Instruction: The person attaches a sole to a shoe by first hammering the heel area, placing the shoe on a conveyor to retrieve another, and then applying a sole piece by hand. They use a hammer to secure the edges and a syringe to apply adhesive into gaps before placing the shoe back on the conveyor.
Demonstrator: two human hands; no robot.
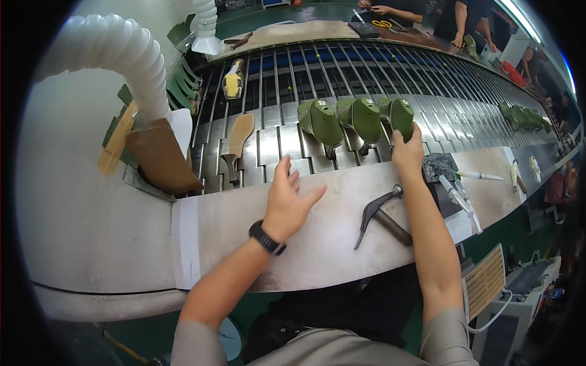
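Three green high-heeled shoes stand in a row on the metal slats: the left shoe, the middle shoe and the right shoe. My right hand is closed on the near end of the right shoe, with some fingers hidden behind it. My left hand hovers at the bench edge, fingers spread and holding nothing; a black wristband circles that wrist. Beyond it on the slats lies a tan sole-shaped piece with a heel. A hammer rests on the bench beside my right forearm.
A slatted conveyor runs along the pale bench. White tubes and a dark slab lie right. Left are a white ribbed hose and a brown board. More green shoes sit far right; people work across.
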